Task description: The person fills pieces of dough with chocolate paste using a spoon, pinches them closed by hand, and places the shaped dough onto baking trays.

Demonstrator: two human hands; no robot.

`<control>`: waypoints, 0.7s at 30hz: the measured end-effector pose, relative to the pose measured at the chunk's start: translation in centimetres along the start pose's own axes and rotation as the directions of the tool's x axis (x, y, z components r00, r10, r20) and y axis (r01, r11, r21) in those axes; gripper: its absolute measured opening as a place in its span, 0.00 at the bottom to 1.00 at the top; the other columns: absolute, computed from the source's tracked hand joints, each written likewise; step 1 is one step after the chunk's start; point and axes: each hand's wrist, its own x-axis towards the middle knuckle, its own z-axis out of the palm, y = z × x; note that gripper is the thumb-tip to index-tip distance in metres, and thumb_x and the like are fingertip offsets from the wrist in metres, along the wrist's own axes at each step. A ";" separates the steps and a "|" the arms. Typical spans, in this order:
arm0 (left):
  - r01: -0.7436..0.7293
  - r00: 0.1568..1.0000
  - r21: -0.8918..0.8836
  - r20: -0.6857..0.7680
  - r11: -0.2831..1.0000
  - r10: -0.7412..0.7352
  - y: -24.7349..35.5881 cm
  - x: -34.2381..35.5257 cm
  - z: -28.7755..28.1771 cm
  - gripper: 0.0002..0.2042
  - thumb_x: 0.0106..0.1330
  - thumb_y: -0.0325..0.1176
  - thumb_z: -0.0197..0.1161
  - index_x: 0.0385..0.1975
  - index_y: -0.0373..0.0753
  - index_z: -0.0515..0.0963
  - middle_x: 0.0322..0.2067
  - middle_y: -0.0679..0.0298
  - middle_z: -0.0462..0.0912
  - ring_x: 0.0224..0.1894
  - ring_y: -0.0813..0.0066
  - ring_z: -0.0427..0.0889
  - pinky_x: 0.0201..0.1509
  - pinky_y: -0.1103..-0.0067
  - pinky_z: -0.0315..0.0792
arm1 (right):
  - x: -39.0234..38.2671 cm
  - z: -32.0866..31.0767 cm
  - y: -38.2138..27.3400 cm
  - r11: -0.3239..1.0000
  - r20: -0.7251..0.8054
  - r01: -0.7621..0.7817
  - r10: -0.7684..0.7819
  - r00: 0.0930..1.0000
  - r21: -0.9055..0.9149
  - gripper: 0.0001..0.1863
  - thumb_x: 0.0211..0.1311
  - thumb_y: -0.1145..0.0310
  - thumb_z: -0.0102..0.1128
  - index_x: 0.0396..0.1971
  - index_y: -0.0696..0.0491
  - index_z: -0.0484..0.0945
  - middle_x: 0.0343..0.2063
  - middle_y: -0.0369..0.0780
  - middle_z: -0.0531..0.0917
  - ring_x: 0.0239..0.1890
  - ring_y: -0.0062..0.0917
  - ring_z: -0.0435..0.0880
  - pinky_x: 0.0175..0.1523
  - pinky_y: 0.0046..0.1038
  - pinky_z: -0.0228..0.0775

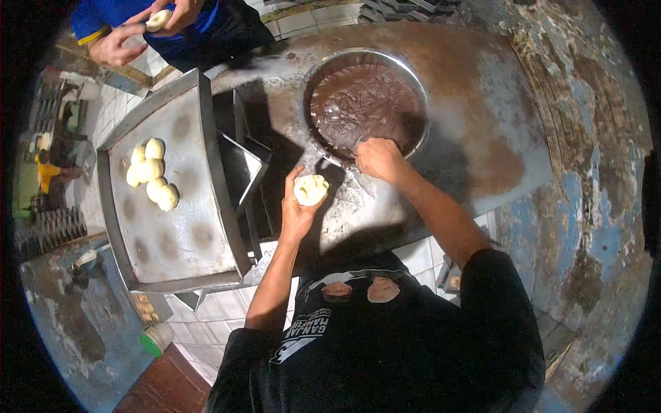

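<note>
My left hand (298, 212) cups a piece of pale dough (311, 190), its top uneven and hollowed, just in front of a round metal bowl (421, 82). A thick, brown, chocolate-like paste (365, 103) fills much of that bowl. Over the bowl's near rim, my right hand (380, 160) is closed around something thin; the fingers hide most of it, so its kind does not show. Several smooth dough balls (153, 167) lie clustered on a metal tray (196, 237) to the left.
Across the table, a person in a blue shirt (231, 31) holds another dough piece (159, 20). Dark angled metal pieces (241, 162) stand between tray and bowl. The worn metal tabletop (468, 103) meets a peeling wall (578, 172) at right. A green-lidded tub (155, 339) sits lower left.
</note>
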 end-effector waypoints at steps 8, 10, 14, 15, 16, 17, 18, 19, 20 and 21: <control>-0.053 0.992 0.194 -0.104 0.980 0.074 -1.8 2.4 0.9 0.24 0.61 0.27 0.73 0.57 0.37 0.72 0.44 0.57 0.87 0.48 0.73 0.85 0.54 0.75 0.77 | -2.6 -4.8 -0.4 0.447 0.463 -0.499 0.197 0.864 0.742 0.18 0.65 0.67 0.56 0.49 0.55 0.87 0.19 0.36 0.81 0.24 0.14 0.76 0.32 0.26 0.71; -0.031 0.982 0.187 -0.178 0.982 0.065 -1.6 2.6 2.4 0.23 0.63 0.28 0.72 0.56 0.37 0.70 0.44 0.57 0.86 0.46 0.71 0.85 0.52 0.74 0.77 | -4.6 -3.6 -3.4 0.573 0.290 -0.361 0.216 0.932 0.735 0.17 0.66 0.67 0.57 0.51 0.55 0.86 0.20 0.36 0.81 0.22 0.16 0.77 0.30 0.27 0.72; -0.115 0.964 0.349 -0.187 0.930 0.190 -0.9 2.2 5.6 0.21 0.65 0.29 0.67 0.54 0.38 0.66 0.43 0.44 0.84 0.46 0.40 0.85 0.46 0.60 0.78 | -9.3 0.1 -9.8 0.976 -0.241 -0.057 0.109 0.964 0.211 0.16 0.69 0.68 0.60 0.52 0.58 0.83 0.24 0.42 0.84 0.21 0.26 0.83 0.27 0.34 0.77; -0.109 0.960 0.347 -0.206 0.932 0.189 -1.3 1.7 5.6 0.21 0.65 0.29 0.67 0.54 0.38 0.66 0.43 0.44 0.84 0.46 0.40 0.85 0.46 0.60 0.78 | -10.2 -1.1 -12.1 0.992 -0.215 -0.074 0.094 0.972 0.102 0.15 0.69 0.69 0.59 0.53 0.56 0.82 0.29 0.47 0.84 0.21 0.39 0.84 0.27 0.40 0.78; -0.117 0.974 0.502 -0.108 0.857 0.197 -1.9 1.2 5.3 0.20 0.65 0.31 0.66 0.54 0.38 0.67 0.43 0.44 0.84 0.45 0.40 0.84 0.45 0.58 0.78 | -11.9 -1.2 -12.0 0.993 -0.179 -0.066 0.082 0.980 0.094 0.14 0.71 0.67 0.57 0.51 0.55 0.82 0.30 0.46 0.83 0.22 0.42 0.85 0.26 0.42 0.79; -0.137 0.983 0.644 -0.007 0.753 0.185 -2.2 0.6 5.0 0.19 0.65 0.33 0.65 0.53 0.39 0.68 0.42 0.44 0.84 0.44 0.39 0.84 0.43 0.56 0.77 | -13.3 -1.2 -11.7 0.994 -0.145 -0.061 0.074 0.987 0.090 0.13 0.72 0.65 0.55 0.50 0.54 0.81 0.30 0.45 0.83 0.23 0.44 0.85 0.25 0.45 0.79; -0.048 0.993 0.669 -0.048 0.742 0.107 -2.5 0.0 5.1 0.16 0.65 0.34 0.65 0.50 0.39 0.72 0.41 0.47 0.85 0.44 0.40 0.84 0.43 0.55 0.77 | -14.6 -1.4 -11.0 0.994 -0.147 -0.062 0.075 0.986 0.091 0.13 0.72 0.65 0.55 0.50 0.54 0.81 0.30 0.45 0.83 0.23 0.44 0.85 0.25 0.45 0.79; 0.129 0.979 0.546 -0.201 0.828 -0.021 -1.9 -1.0 5.2 0.11 0.65 0.31 0.65 0.45 0.39 0.76 0.41 0.48 0.85 0.43 0.43 0.85 0.45 0.57 0.77 | -15.9 -1.6 -10.3 0.987 -0.060 -0.082 0.091 0.994 0.137 0.14 0.71 0.65 0.57 0.50 0.54 0.81 0.31 0.44 0.83 0.26 0.45 0.86 0.30 0.44 0.80; 0.140 0.954 0.412 -0.299 0.900 -0.012 -3.5 -1.6 4.8 0.11 0.64 0.29 0.65 0.44 0.38 0.76 0.40 0.49 0.86 0.42 0.47 0.86 0.45 0.60 0.77 | -16.9 -1.6 -9.9 0.979 0.029 -0.092 0.088 0.996 0.184 0.14 0.70 0.65 0.59 0.51 0.54 0.81 0.32 0.44 0.83 0.29 0.45 0.86 0.35 0.43 0.81; 0.132 0.919 0.271 -0.393 0.953 -0.016 -5.8 -2.1 4.2 0.11 0.63 0.27 0.66 0.44 0.37 0.77 0.39 0.51 0.86 0.41 0.52 0.87 0.46 0.63 0.78 | -17.4 -1.2 -9.7 0.978 0.026 -0.084 0.081 0.996 0.190 0.14 0.70 0.65 0.59 0.51 0.54 0.81 0.32 0.44 0.83 0.29 0.45 0.86 0.35 0.43 0.81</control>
